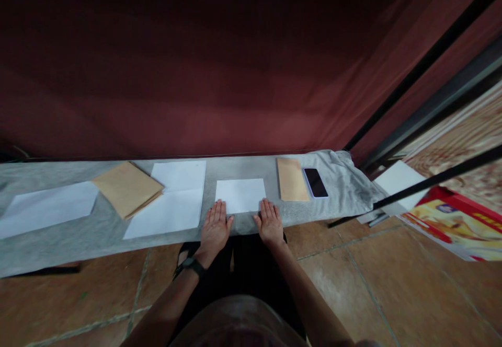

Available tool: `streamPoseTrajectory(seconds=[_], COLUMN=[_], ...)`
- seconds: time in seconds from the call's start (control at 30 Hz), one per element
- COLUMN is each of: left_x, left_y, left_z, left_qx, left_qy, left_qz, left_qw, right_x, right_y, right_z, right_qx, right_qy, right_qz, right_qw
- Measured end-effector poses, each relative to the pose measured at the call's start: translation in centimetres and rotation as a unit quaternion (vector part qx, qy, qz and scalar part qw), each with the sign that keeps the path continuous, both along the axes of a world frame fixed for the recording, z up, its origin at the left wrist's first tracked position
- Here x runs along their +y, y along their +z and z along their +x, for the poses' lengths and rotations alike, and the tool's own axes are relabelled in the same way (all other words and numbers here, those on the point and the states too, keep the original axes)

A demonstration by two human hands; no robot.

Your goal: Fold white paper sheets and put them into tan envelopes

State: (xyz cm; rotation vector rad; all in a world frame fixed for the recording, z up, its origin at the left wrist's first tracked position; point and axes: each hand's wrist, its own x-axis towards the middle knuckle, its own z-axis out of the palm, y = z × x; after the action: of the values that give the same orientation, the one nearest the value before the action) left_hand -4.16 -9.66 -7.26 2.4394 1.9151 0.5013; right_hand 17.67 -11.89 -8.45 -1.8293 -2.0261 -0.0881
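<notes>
A white sheet of paper (240,194), apparently folded to a small rectangle, lies flat in front of me on the grey cloth. My left hand (215,226) rests palm down at its lower left corner, fingers stretched out. At the lower right corner my right hand (269,223) lies flat too, its fingertips touching the paper's edge. Neither hand grips anything. To the right of the paper is a brown envelope (293,180), with a dark-screened phone (316,183) beside it. Left of my hands, a larger creased white sheet (182,203) lies partly under several stacked brown envelopes (126,187).
More white paper (50,208) lies at the far left of the narrow cloth-covered table (110,247). A dark red curtain (196,75) hangs behind it. On the right are black metal bars (423,67) and a red and yellow box (458,224) above the tiled floor (353,284).
</notes>
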Motion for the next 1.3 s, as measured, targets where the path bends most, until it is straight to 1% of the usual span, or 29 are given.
streamPoseTrajectory(seconds=[0.2, 0.3, 0.33, 0.4, 0.43, 0.5, 0.57, 0.6, 0.67, 0.8, 0.93, 1.03, 1.13, 1.2, 1.3], left_x=[-0.1, 0.1, 0.3, 0.9, 1.2, 1.8, 2.4, 2.6, 3.0, 3.5, 4.0, 4.5, 5.3, 6.1, 7.3], left_y=[-0.1, 0.3, 0.5, 0.9, 1.1, 1.2, 1.2, 1.0, 0.7, 0.1, 0.0, 0.3, 0.7, 0.9, 1.0], left_z=[-0.8, -0.5, -0.2, 0.9, 1.6, 3.0, 4.0, 4.3, 4.3, 3.2, 1.8, 1.5, 2.1, 3.1, 4.6], left_qx=[-0.012, -0.007, -0.005, -0.005, -0.006, -0.003, 0.005, 0.010, 0.017, 0.016, 0.008, 0.007, 0.005, 0.002, 0.004], left_qy=[0.019, 0.034, 0.031, -0.001, -0.030, -0.084, -0.104, -0.103, -0.093, -0.061, -0.018, 0.012, 0.021, -0.004, -0.069], left_qz=[0.005, 0.003, -0.001, -0.008, -0.014, -0.031, -0.057, -0.069, -0.077, -0.057, -0.049, -0.056, -0.063, -0.064, -0.075], left_qw=[1.000, 0.999, 1.000, 1.000, 0.999, 0.996, 0.993, 0.992, 0.993, 0.996, 0.999, 0.998, 0.998, 0.998, 0.995], right_x=[-0.5, -0.1, 0.1, 0.9, 1.3, 2.1, 2.6, 2.8, 2.8, 2.6, 2.5, 2.8, 3.7, 4.8, 7.0], right_y=[0.0, 0.3, 0.5, 1.1, 1.4, 1.9, 2.1, 2.1, 1.8, 0.8, 0.1, 0.2, 1.1, 2.0, 3.1], right_z=[1.0, 0.7, 0.5, -0.3, -0.7, -1.8, -2.6, -2.9, -3.0, -2.2, -1.2, -0.9, -1.2, -1.9, -3.0], right_qx=[0.006, 0.016, 0.023, 0.043, 0.052, 0.064, 0.064, 0.060, 0.046, 0.013, 0.007, 0.010, 0.017, 0.029, 0.050], right_qy=[-0.014, -0.033, -0.039, -0.038, -0.026, 0.022, 0.069, 0.083, 0.085, 0.043, 0.008, -0.015, -0.032, -0.019, 0.031], right_qz=[0.006, -0.012, -0.018, -0.028, -0.032, -0.041, -0.054, -0.060, -0.064, -0.037, -0.021, -0.021, -0.034, -0.047, -0.067], right_qw=[1.000, 0.999, 0.999, 0.998, 0.998, 0.997, 0.994, 0.993, 0.993, 0.998, 1.000, 1.000, 0.999, 0.998, 0.996])
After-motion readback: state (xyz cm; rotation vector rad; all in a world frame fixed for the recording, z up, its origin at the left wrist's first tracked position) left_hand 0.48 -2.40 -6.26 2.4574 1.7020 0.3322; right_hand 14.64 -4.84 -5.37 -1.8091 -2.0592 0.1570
